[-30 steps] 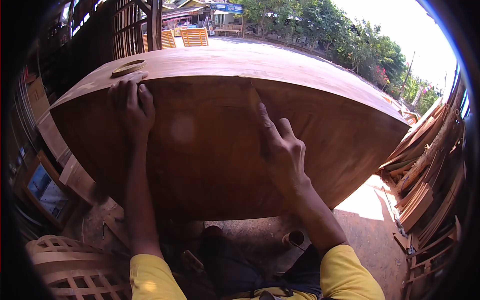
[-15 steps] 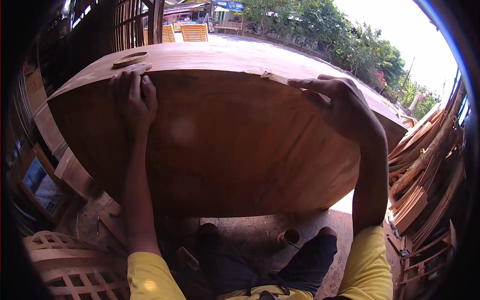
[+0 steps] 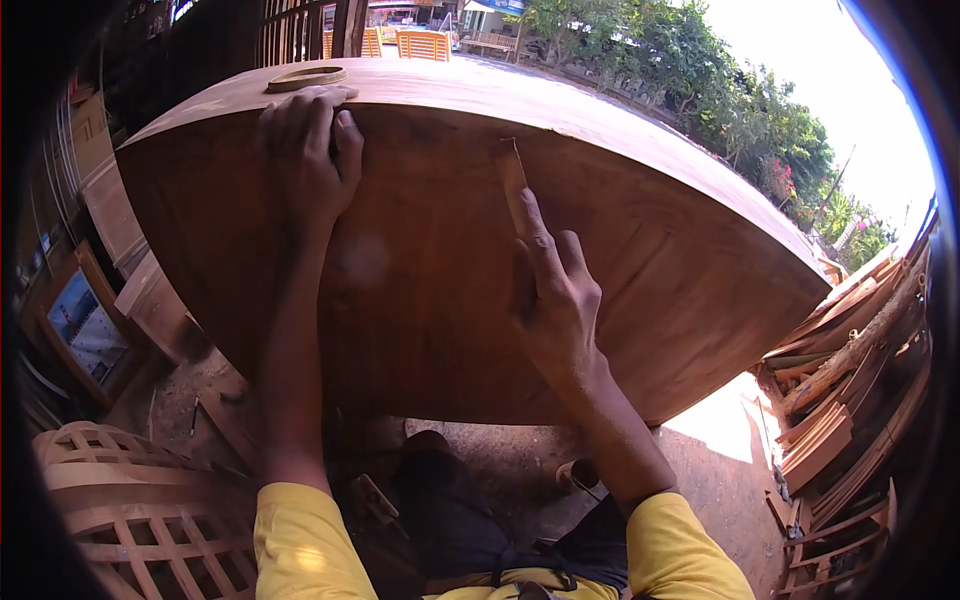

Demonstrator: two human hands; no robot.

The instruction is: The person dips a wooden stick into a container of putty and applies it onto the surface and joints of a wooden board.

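A large brown wooden piece [image 3: 420, 250], box-like with a pale top surface and a darker front face, fills the middle of the head view. My left hand [image 3: 315, 150] is closed over its top edge, fingers on top and thumb on the front face. Just behind those fingers lies a ring-shaped object [image 3: 305, 79], perhaps a lid or a roll of tape. My right hand [image 3: 558, 285] is closed around a narrow flat scraper [image 3: 513, 172], the index finger stretched along it. The scraper's tip points up at the front face, a little below the top edge; its handle is hidden by the hand.
Woven wooden lattice work [image 3: 130, 530] stands at the lower left, near a framed picture [image 3: 88, 325]. Stacked timber strips [image 3: 825, 440] lie at the right. A small can [image 3: 573, 476] sits on the floor beside my right forearm. Orange slatted chairs [image 3: 423, 45] stand beyond.
My right hand has moved left and down with the scraper, from the top edge onto the front face. My left hand keeps its hold on the edge. The view has shifted slightly.
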